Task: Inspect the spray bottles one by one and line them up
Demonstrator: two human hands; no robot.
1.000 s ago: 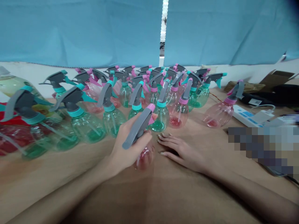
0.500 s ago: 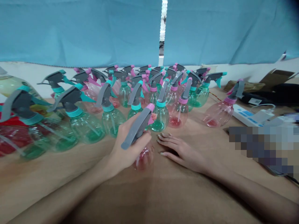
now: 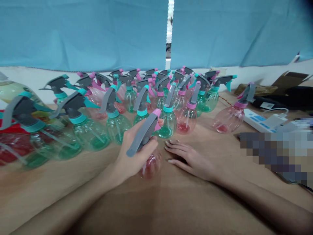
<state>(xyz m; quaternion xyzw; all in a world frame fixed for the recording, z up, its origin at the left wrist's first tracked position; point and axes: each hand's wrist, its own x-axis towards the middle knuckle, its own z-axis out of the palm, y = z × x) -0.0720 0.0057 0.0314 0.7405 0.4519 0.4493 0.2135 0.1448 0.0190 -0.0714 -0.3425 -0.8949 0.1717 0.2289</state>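
Note:
My left hand (image 3: 133, 148) is wrapped round the neck of a pink spray bottle (image 3: 152, 164), just under its grey sprayer head with a pink nozzle. The bottle stands upright on the table, and my fingers hide its collar. To its right, my right hand (image 3: 184, 156) lies palm down on the tabletop, fingers stretched out and holding nothing. Just beyond my hands are a green spray bottle (image 3: 167, 125) with a turquoise collar and a pink spray bottle (image 3: 186, 122) with a pink collar.
Several more green and pink spray bottles (image 3: 118, 129) crowd the table (image 3: 156, 209) behind and to the left. One pink spray bottle (image 3: 228, 120) stands apart at right, beside a white power strip (image 3: 256, 120). A blue cloth (image 3: 97, 36) hangs at the back; an open cardboard box (image 3: 288, 81) sits far right.

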